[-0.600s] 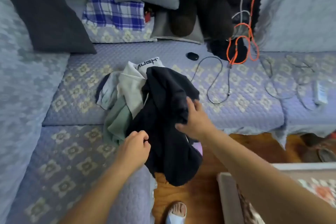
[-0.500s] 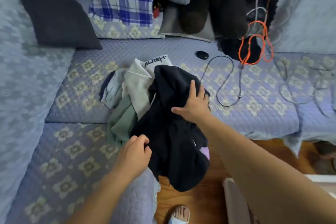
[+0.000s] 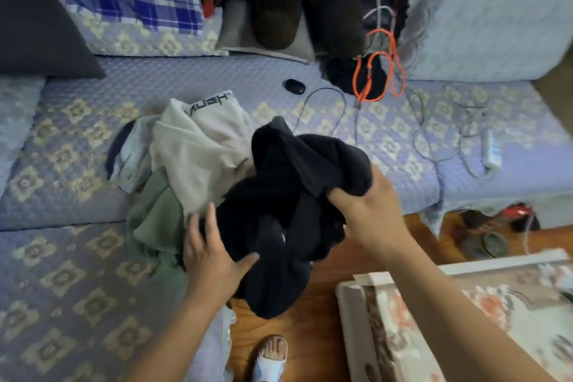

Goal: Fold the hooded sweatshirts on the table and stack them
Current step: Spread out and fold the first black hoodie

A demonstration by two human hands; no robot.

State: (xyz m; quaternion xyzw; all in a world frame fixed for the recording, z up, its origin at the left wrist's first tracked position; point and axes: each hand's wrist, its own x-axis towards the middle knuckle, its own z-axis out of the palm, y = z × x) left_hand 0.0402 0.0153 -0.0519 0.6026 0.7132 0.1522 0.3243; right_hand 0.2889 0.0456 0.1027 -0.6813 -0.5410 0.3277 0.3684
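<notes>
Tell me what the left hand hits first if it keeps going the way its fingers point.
The left hand points up and away, its fingers already on the black hoodie. Next in line is probably the beige hoodie, though depth is unclear.

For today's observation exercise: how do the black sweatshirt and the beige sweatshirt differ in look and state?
The black sweatshirt is gripped by the right hand and touched by the left hand; no hand holds the beige sweatshirt. The black one hangs over the couch edge; the beige lies on the cushion and shows lettering. Both are crumpled, unfolded.
</notes>
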